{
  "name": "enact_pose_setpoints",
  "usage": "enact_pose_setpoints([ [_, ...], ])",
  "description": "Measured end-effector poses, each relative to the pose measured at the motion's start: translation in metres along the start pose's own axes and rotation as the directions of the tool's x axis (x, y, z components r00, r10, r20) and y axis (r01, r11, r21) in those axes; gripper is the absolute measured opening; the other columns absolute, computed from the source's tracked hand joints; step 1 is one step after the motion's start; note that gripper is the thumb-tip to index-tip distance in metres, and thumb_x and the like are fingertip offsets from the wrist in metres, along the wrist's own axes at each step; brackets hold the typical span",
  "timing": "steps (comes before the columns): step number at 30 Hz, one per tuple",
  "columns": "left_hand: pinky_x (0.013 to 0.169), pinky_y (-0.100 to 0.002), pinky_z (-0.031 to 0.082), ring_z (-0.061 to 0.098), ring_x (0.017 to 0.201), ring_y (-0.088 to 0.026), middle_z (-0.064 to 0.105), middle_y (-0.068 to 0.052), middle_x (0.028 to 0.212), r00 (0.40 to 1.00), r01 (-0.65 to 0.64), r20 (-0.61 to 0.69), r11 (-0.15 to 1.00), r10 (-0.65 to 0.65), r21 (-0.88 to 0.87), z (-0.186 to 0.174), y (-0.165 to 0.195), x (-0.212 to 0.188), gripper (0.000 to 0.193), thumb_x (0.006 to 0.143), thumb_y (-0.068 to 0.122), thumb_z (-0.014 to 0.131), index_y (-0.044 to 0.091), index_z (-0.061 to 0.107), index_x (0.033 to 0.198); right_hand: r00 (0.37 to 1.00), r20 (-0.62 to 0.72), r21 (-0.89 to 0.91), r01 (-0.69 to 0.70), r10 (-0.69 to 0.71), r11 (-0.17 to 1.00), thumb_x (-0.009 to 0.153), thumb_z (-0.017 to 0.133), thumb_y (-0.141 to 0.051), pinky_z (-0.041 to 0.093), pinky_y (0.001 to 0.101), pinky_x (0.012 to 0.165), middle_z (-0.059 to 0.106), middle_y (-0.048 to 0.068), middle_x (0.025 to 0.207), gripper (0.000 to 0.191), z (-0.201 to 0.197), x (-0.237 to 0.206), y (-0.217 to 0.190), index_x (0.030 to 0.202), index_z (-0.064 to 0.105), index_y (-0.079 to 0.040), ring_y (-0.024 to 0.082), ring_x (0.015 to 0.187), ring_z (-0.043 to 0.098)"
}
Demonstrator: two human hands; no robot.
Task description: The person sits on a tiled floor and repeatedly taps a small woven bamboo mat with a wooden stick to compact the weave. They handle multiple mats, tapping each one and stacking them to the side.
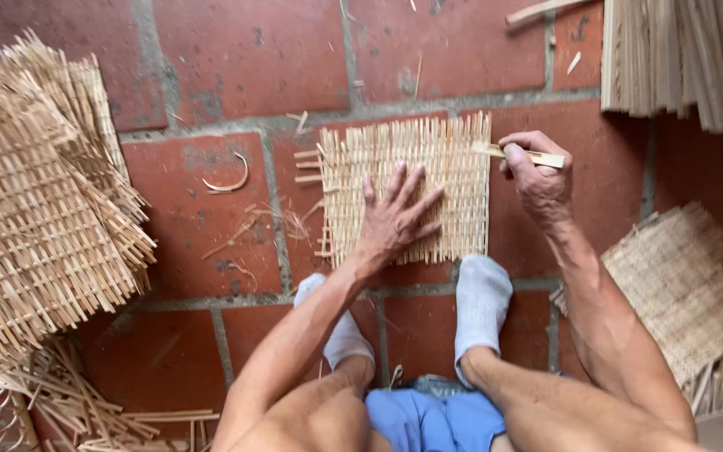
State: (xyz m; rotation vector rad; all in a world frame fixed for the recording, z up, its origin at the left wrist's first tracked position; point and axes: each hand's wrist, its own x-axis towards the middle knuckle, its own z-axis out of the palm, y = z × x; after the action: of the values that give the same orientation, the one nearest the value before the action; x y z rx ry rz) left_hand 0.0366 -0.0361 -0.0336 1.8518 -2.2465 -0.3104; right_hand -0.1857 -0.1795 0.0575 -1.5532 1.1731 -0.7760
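My left hand [395, 219] lies flat with fingers spread on the small woven mat [407, 188], which sits on the red brick floor [202, 218] just ahead of my socked feet [480, 297]; my right hand [537, 180] is closed around a thin bamboo sliver [519, 153] whose tip meets the mat's upper right edge. Risk noted: if my palm pressure eases, the mat could slide and the loose edge strips [307, 167] on its left may work free. A skewed sliver may split or force the weave apart.

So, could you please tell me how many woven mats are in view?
3 at least: one under the left hand, one mat at right by the forearm, and a stack at left that may hide more.
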Motion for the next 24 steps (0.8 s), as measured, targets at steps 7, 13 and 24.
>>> enact_pose_setpoints([
  [7,0.121,-0.072,-0.004,0.011,0.160,-0.030,0.017,-0.006,0.173,0.979,-0.203,0.021,0.979,0.203,0.025,0.002,0.001,0.025,0.072,0.095,0.072,0.050,0.041,0.039,0.160,0.936,0.237,-0.270,-0.194,0.261,0.943,0.090,0.071,-0.013,0.051,0.0265,0.053,0.073,0.004,0.076,0.014,-0.013,-0.119,0.015,0.098,0.075,-0.002,0.008,0.065,0.064],
  [13,0.124,-0.068,-0.006,0.012,0.160,-0.028,0.020,-0.001,0.173,0.970,-0.241,0.005,0.968,0.242,-0.065,0.008,0.002,0.037,0.055,0.106,0.063,0.045,0.044,0.042,0.157,0.920,0.260,-0.284,-0.217,0.293,0.934,0.092,0.071,-0.013,0.052,0.0260,0.057,0.072,0.003,0.074,0.013,-0.012,-0.123,0.027,0.096,0.075,-0.002,0.008,0.066,0.063],
  [24,0.124,-0.068,-0.004,0.013,0.160,-0.031,0.023,-0.003,0.172,0.966,-0.259,-0.007,0.965,0.259,-0.041,0.010,0.001,0.037,0.053,0.106,0.062,0.045,0.044,0.045,0.156,0.956,0.229,-0.233,-0.130,0.184,0.964,0.095,0.067,-0.010,0.055,0.0251,0.055,0.073,0.003,0.078,0.012,-0.006,-0.116,0.026,0.100,0.073,-0.001,0.009,0.067,0.067],
])
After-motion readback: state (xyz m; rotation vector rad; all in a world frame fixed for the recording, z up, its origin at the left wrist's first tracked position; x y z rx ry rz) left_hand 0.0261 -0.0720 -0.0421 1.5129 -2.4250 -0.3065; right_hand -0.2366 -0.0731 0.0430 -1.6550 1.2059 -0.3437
